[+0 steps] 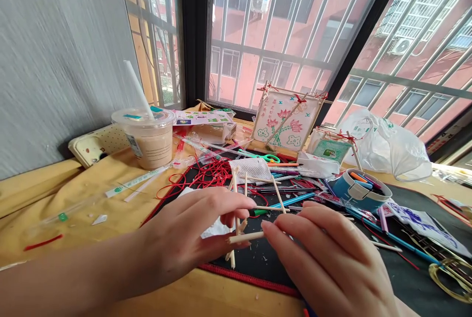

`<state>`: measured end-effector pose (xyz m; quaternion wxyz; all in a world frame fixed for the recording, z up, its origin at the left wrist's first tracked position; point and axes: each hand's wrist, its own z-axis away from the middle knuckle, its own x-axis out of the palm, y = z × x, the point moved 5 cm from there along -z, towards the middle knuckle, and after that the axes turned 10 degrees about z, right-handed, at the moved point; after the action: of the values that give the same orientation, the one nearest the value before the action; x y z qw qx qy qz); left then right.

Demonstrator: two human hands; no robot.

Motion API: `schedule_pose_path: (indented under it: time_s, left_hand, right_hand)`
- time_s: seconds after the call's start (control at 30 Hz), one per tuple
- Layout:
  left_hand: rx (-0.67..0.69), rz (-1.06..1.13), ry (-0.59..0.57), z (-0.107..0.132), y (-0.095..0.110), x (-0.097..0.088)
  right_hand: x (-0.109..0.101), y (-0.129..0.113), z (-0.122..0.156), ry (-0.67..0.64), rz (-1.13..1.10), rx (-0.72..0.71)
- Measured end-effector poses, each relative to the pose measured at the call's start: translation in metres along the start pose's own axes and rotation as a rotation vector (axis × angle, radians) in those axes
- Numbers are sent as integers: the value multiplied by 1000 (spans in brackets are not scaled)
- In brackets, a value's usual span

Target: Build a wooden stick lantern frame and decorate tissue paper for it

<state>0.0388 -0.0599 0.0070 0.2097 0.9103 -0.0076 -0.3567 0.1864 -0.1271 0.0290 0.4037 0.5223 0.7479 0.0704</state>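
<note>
Between my hands is a small frame of thin wooden sticks (236, 184), held above the black mat (263, 255). My left hand (195, 221) closes on its left side, thumb underneath and fingers over the top. My right hand (328, 253) pinches a short wooden stick (250, 236) lying across the front of the frame; its fingertips also hide the frame's right corner. A white textured paper piece (250, 168) lies just behind the frame. Loose red cord (212, 173) is heaped on the mat beyond my left hand.
A lidded drink cup (150, 142) with a straw stands at left, before a phone (99, 145). Decorated stick-framed panels (285, 120) lean near the window. Green-handled scissors (263, 158), several pens, a blue pen holder (363, 194), a plastic bag (387, 147) and gold-handled scissors (452, 277) surround the mat.
</note>
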Motion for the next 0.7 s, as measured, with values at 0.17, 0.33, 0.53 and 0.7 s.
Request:
schedule_pose_path:
  time_s: [0.17,0.33,0.53,0.7]
  left_hand:
    - [-1,-15,2,0,1,0]
    - [1,-33,-4,-1,2,1]
    - [17,-51,5,-1,5,-2]
    - [13,19,-13,2,5,-3]
  right_hand:
    - [2,-1,-1,-12,26,-2]
    - [1,0,-3,4,63,-3]
    - [-1,-4,-5,-9,127,-53]
    - [-1,-7,-4,-1,118,-59]
